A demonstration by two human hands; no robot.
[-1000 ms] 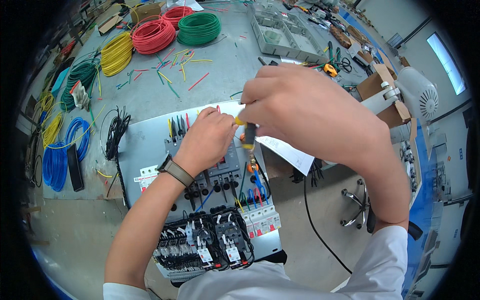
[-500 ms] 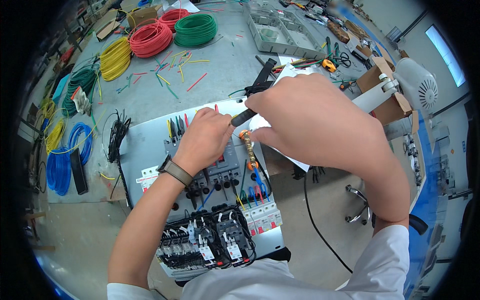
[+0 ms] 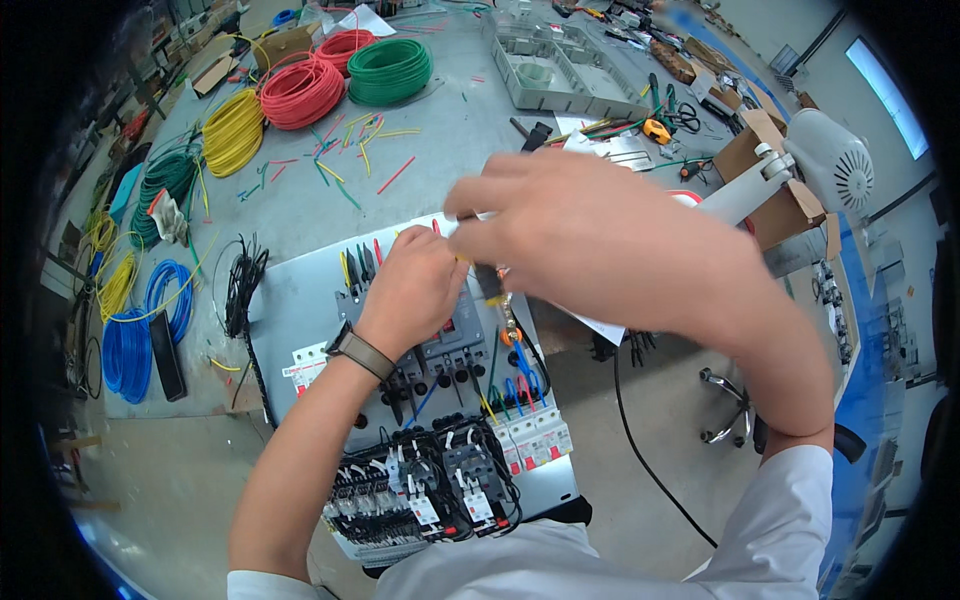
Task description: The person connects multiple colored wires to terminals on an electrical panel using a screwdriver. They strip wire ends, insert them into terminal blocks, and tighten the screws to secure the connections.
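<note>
My left hand (image 3: pixel 415 285), with a watch on its wrist, is closed at the upper end of a grey circuit breaker (image 3: pixel 466 335). Whatever its fingertips pinch is hidden; red and yellow wire ends show beside them. Motion blurs my right hand (image 3: pixel 545 220), which is just right of the left and curled round a tool (image 3: pixel 489 284) with a black and yellow handle. The tool's exact kind does not show. Both hands are over a pale metal mounting plate (image 3: pixel 300 300). Orange-ended copper-coloured connectors (image 3: pixel 512 330) lie below the right hand.
Small white breakers (image 3: pixel 535 440) and black-wired contactors (image 3: pixel 468 475) fill the plate's near end. Coils of yellow (image 3: pixel 233 132), red (image 3: pixel 302 92) and green wire (image 3: pixel 390 72) lie at the far left, with cut wire pieces around. A grey compartment tray (image 3: pixel 565 75) stands at the back.
My right hand has shifted left, and the tool's handle has swung from sideways to pointing down. My left hand stays at the breaker. The whole view has shifted slightly.
</note>
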